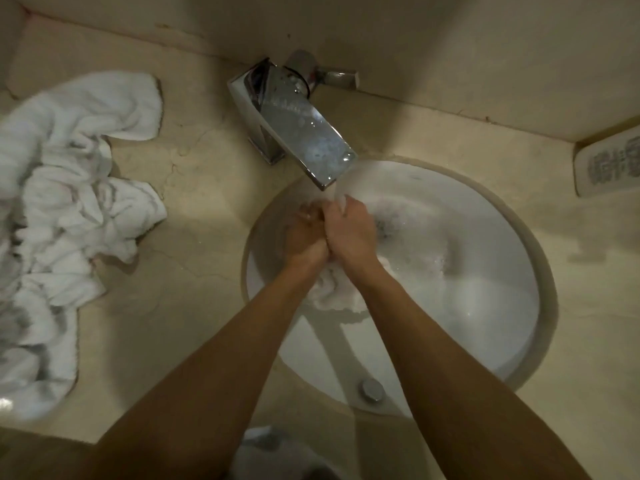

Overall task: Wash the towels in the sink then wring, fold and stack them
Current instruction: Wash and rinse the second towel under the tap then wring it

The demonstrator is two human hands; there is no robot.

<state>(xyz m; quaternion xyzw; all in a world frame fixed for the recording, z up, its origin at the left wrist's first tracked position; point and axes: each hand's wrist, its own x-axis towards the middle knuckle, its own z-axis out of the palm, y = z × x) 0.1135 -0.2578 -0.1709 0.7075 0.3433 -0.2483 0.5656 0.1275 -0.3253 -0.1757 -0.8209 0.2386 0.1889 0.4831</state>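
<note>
One white towel [337, 289] — wet, bunched underhand

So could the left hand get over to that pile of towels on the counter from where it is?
Probably yes. The pile of towels lies on the left hand's own side with bare counter between, but that hand grips the towel in the sink.

Towel pile [62, 216] left of sink [485, 306], faucet [298, 123] behind sink

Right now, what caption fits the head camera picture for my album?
Both hands, left hand and right hand, grip a white towel under the running faucet.
</note>
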